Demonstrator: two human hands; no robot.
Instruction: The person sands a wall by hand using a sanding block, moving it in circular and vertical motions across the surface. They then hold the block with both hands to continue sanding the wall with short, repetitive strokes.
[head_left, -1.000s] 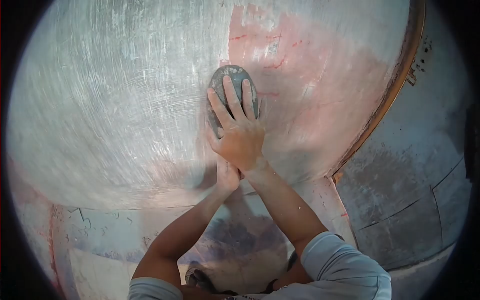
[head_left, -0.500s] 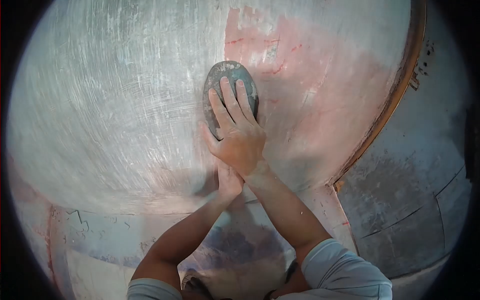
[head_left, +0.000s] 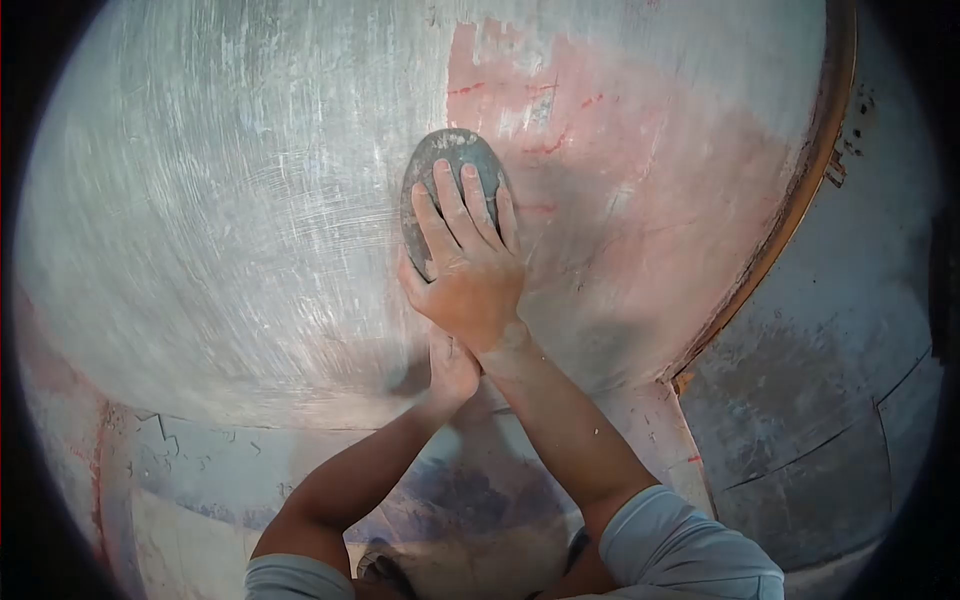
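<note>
Oval pad, dark grey with pale smudges, lies against a large curved surface, at the lower left edge of its pink patch. Its long axis runs away from the person, nearly straight up the view, with one rounded end pointing away and the near end partly covered by the right hand. That hand lies palm down on the pad, its fingers apart and extended along the long axis, the thumb out at the pad's left side. The left hand is below and partly beneath the right; its fingers are hidden, so their state cannot be told. Pale streaks cover the surface left of the pad, and a brown rim borders it on the right.
</note>
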